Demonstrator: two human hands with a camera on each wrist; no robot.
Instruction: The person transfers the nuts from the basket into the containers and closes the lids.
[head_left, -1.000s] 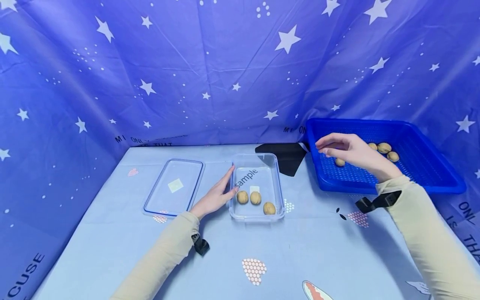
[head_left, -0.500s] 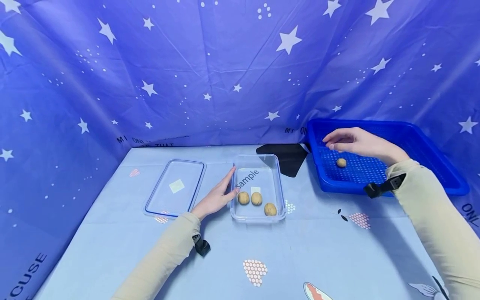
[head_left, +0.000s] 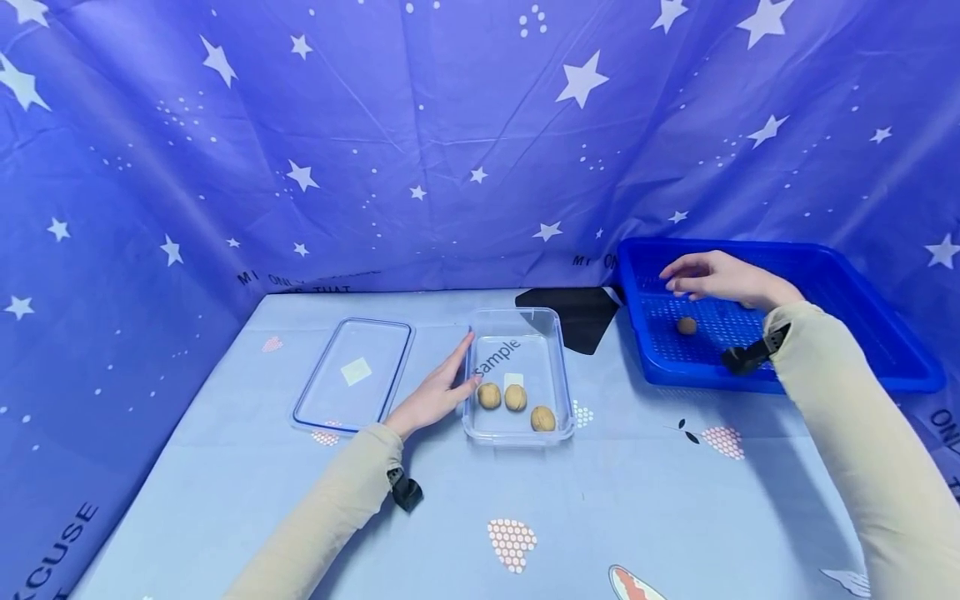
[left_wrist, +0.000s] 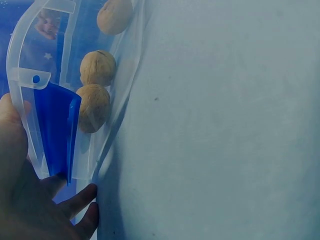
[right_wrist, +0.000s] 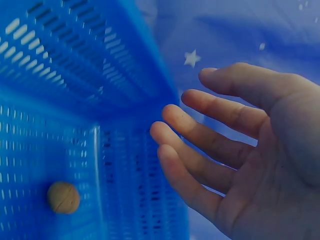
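Note:
My left hand (head_left: 433,398) rests against the left wall of a clear plastic food container (head_left: 525,437), fingers extended along it. Inside the container lie three walnuts, one of them a walnut (head_left: 543,418) in the near right corner; a blue clasp flap (left_wrist: 57,127) shows in the left wrist view. Over the blue perforated basket (head_left: 750,381) hovers my right hand (head_left: 731,277), its fingers loosely bent and holding nothing. Below its fingertips a single walnut (head_left: 686,326) sits on the basket floor, also seen as a walnut (right_wrist: 63,197) in the right wrist view. The hand and forearm hide part of the basket.
Left of the container lies its clear lid (head_left: 352,400) with a blue seal and a pale square sticker. A black patch (head_left: 573,317) shows on the tabletop between container and basket. Starry blue curtains (head_left: 420,125) enclose the table's back and sides.
My right hand has shifted slightly right and up over the basket, and the forearm now covers the walnuts seen earlier on its right side. The left hand stays on the container.

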